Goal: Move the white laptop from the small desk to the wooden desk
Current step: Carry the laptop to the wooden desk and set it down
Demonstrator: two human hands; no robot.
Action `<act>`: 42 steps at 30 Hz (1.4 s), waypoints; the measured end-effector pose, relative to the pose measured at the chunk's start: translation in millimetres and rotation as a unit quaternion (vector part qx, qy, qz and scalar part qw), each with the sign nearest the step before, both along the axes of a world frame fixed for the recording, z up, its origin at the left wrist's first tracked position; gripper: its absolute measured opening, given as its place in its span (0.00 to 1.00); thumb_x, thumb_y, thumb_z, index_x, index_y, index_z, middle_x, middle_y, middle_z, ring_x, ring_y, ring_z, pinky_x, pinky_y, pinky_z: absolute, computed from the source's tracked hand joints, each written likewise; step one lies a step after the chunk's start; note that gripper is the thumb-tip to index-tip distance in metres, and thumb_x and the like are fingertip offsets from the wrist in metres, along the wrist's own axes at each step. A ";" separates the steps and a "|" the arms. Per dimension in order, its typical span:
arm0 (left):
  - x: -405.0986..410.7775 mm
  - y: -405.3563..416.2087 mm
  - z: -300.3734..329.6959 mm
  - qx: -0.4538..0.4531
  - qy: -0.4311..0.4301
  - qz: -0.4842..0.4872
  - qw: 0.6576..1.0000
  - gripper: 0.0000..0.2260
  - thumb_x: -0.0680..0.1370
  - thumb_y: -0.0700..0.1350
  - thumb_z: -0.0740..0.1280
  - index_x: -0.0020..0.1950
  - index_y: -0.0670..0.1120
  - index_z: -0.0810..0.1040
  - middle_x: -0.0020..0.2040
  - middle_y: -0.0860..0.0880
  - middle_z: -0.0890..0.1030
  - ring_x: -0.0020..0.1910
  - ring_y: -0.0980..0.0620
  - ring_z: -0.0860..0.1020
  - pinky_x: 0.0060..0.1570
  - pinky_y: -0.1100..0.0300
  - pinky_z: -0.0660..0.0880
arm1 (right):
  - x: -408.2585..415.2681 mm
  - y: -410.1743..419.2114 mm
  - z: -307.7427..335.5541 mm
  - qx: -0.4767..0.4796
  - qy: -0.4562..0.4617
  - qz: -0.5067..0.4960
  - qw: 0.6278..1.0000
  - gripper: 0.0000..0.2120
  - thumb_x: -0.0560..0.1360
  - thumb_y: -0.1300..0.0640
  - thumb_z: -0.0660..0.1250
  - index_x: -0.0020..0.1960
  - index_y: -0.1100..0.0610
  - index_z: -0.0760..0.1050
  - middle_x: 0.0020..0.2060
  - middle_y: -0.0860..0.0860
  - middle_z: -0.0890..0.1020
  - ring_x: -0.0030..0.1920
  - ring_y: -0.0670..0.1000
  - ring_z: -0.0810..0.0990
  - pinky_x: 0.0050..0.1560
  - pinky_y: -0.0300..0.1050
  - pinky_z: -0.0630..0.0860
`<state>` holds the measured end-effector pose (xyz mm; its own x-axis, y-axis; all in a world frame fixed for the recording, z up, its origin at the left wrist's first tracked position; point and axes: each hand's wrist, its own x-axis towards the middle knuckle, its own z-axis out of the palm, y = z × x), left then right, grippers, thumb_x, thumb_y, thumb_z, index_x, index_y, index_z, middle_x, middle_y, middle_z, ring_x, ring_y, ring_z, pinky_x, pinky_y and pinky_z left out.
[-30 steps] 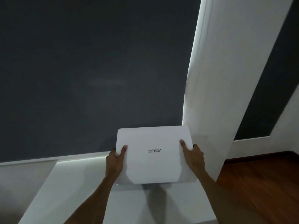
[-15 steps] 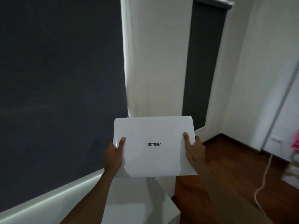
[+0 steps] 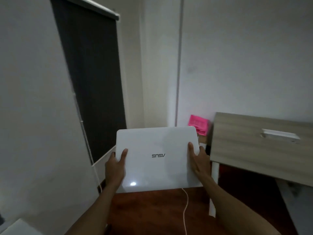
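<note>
White ASUS laptop (image 3: pixel 157 158): closed, held level, left hand (image 3: pixel 116 164) and right hand (image 3: pixel 199 160) clamped on opposite edges for balance; wooden worktop (image 3: pixel 254 146) near right.

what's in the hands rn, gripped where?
Closed white laptop: left hand on its left edge, right hand on its right edge, thumbs on the lid.

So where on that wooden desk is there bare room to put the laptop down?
The wooden desk looks bare across its near and left part, between its left edge and the white handle-like piece toward the back right. Both hands, left hand and right hand, hold the white laptop over the floor. The pink item crowds the corner beyond.
</note>
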<state>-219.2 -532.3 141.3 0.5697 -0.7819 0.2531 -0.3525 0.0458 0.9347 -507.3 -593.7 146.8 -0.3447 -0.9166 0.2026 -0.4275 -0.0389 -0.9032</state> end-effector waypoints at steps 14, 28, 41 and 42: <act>-231.6 -198.1 -46.2 0.048 -0.024 -0.190 0.980 0.26 0.74 0.68 0.61 0.52 0.46 0.77 0.45 0.49 0.82 0.43 0.49 0.80 0.44 0.50 0.78 | -230.0 -69.9 -39.9 0.041 0.009 -0.223 0.974 0.32 0.76 0.28 0.51 0.51 0.56 0.75 0.44 0.53 0.81 0.44 0.56 0.80 0.47 0.54 0.77; -352.4 -398.7 -75.7 0.073 -0.177 -0.230 0.954 0.29 0.77 0.68 0.52 0.58 0.46 0.77 0.45 0.47 0.82 0.44 0.44 0.81 0.50 0.49 0.75 | -345.6 -225.4 -72.6 0.053 0.018 -0.289 0.956 0.30 0.80 0.35 0.48 0.54 0.58 0.76 0.46 0.56 0.81 0.48 0.60 0.80 0.48 0.53 0.76; -500.0 -589.6 -137.5 0.164 -0.209 -0.211 0.941 0.33 0.75 0.72 0.49 0.59 0.49 0.77 0.48 0.45 0.83 0.48 0.41 0.81 0.53 0.45 0.76 | -505.2 -426.1 -150.3 0.166 0.048 -0.275 0.946 0.35 0.79 0.34 0.45 0.67 0.59 0.74 0.61 0.62 0.80 0.61 0.65 0.78 0.62 0.58 0.73; -512.0 -598.6 -140.8 0.176 -0.207 -0.212 0.939 0.33 0.75 0.72 0.50 0.59 0.48 0.77 0.50 0.45 0.83 0.49 0.41 0.81 0.54 0.45 0.75 | -518.1 -439.6 -156.2 0.175 0.049 -0.267 0.946 0.36 0.79 0.33 0.45 0.66 0.59 0.75 0.60 0.61 0.81 0.60 0.65 0.79 0.62 0.58 0.74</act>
<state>-731.1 -1130.9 0.5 0.0974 -0.9929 0.0678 -0.7085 -0.0213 0.7054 -1025.4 -1033.3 -9.3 -0.7737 -0.6330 -0.0265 -0.3832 0.5008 -0.7762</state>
